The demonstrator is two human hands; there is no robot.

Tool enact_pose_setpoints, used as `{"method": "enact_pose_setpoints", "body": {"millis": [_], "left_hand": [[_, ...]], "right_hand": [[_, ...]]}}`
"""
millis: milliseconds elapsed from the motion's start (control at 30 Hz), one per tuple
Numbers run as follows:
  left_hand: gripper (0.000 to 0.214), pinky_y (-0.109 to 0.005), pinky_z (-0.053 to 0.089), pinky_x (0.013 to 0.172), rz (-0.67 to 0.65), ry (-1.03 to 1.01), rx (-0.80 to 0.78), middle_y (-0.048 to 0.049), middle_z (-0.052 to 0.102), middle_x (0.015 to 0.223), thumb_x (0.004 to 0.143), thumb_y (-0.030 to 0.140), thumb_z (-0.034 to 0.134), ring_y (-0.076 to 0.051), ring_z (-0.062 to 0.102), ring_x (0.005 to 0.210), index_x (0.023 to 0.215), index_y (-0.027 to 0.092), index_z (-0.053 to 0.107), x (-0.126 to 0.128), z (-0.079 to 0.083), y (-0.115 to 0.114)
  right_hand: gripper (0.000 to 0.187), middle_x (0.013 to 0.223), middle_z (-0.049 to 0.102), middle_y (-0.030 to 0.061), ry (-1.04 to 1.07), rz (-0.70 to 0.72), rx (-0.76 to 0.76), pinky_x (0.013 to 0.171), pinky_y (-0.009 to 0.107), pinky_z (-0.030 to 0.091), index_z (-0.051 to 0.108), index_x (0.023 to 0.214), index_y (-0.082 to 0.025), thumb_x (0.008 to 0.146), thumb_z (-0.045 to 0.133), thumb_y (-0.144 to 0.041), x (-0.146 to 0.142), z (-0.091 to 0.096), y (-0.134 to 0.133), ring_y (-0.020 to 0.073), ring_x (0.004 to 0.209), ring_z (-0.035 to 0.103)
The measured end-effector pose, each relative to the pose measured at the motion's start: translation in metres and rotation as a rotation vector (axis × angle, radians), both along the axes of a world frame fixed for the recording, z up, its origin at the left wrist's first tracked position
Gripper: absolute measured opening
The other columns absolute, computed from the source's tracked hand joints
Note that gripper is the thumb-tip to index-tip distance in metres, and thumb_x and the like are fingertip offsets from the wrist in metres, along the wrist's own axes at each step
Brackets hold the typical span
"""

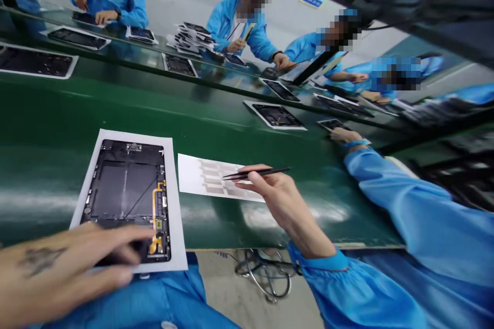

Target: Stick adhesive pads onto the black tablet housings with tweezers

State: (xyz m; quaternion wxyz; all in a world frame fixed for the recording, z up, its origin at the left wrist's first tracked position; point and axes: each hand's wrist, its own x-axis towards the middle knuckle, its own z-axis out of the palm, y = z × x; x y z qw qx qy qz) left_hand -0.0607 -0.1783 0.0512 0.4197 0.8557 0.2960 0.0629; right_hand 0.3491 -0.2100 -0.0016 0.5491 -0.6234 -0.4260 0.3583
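My left hand lies at the bottom left with fingers stretched out, their tips resting on the near edge of an open tablet chassis. The chassis sits on a white sheet on the green conveyor belt; it is black inside with an orange flex cable. My right hand pinches black tweezers, whose tips point left over a white sticker sheet with grey strips.
A neighbour's blue sleeve and hand reach onto the belt at the right. More chassis on white sheets lie along the belt. Several people in blue coats work across it. Cables hang below the belt's edge.
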Motion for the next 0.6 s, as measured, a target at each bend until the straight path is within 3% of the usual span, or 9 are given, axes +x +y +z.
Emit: {"method": "enact_pose_setpoints", "body": {"millis": [67, 100, 200, 267, 400, 600], "left_hand": [[0.047, -0.037, 0.046, 0.108, -0.289, 0.021, 0.221, -0.0046, 0.06, 0.142, 0.102, 0.039, 0.046, -0.026, 0.059, 0.128, 0.149, 0.032, 0.048, 0.051, 0.005, 0.033], [0.047, -0.042, 0.037, 0.116, -0.414, -0.024, 0.346, -0.0099, 0.055, 0.146, 0.101, 0.037, 0.048, -0.029, 0.049, 0.137, 0.146, 0.023, 0.053, 0.079, 0.003, 0.05], [0.053, -0.049, 0.025, 0.121, -0.623, 0.011, 0.568, -0.0157, 0.041, 0.156, 0.095, 0.046, 0.061, -0.036, 0.031, 0.148, 0.141, 0.02, 0.058, 0.152, -0.021, 0.089], [0.054, -0.051, 0.027, 0.12, -0.677, 0.037, 0.598, -0.0143, 0.038, 0.159, 0.094, 0.052, 0.061, -0.038, 0.03, 0.148, 0.141, 0.026, 0.058, 0.18, -0.04, 0.102], [0.048, -0.054, 0.029, 0.117, -0.696, 0.008, 0.59, -0.0113, 0.037, 0.159, 0.097, 0.054, 0.055, -0.038, 0.032, 0.147, 0.142, 0.036, 0.055, 0.191, -0.062, 0.106], [0.045, -0.049, 0.03, 0.115, -0.668, -0.109, 0.631, -0.0107, 0.043, 0.155, 0.097, 0.055, 0.055, -0.035, 0.036, 0.144, 0.138, 0.037, 0.059, 0.187, -0.066, 0.103]], "right_hand": [[0.043, 0.086, 0.078, 0.0068, -0.035, 0.08, -0.064, 0.08, 0.039, 0.062, 0.074, 0.086, -0.02, 0.069, 0.082, -0.059, 0.0, -0.001, 0.001, 0.0241, 0.082, 0.075], [0.044, 0.086, 0.078, 0.0072, -0.055, 0.107, -0.091, 0.08, 0.038, 0.062, 0.074, 0.087, -0.02, 0.07, 0.081, -0.06, 0.0, -0.002, 0.002, 0.0242, 0.083, 0.075], [0.046, 0.084, 0.077, 0.0078, -0.106, 0.129, -0.148, 0.076, 0.036, 0.06, 0.073, 0.087, -0.019, 0.072, 0.079, -0.062, 0.001, -0.002, 0.006, 0.0232, 0.078, 0.074], [0.046, 0.081, 0.077, 0.0072, -0.131, 0.13, -0.177, 0.072, 0.035, 0.059, 0.073, 0.087, -0.019, 0.071, 0.079, -0.062, 0.002, -0.001, 0.008, 0.0215, 0.074, 0.073], [0.045, 0.075, 0.075, 0.0067, -0.165, 0.151, -0.232, 0.064, 0.031, 0.054, 0.073, 0.084, -0.018, 0.074, 0.077, -0.061, 0.0, 0.004, 0.01, 0.0188, 0.068, 0.069], [0.045, 0.073, 0.075, 0.0069, -0.185, 0.178, -0.329, 0.06, 0.029, 0.048, 0.073, 0.083, -0.017, 0.076, 0.074, -0.061, -0.002, 0.018, 0.013, 0.0179, 0.064, 0.066]]}}
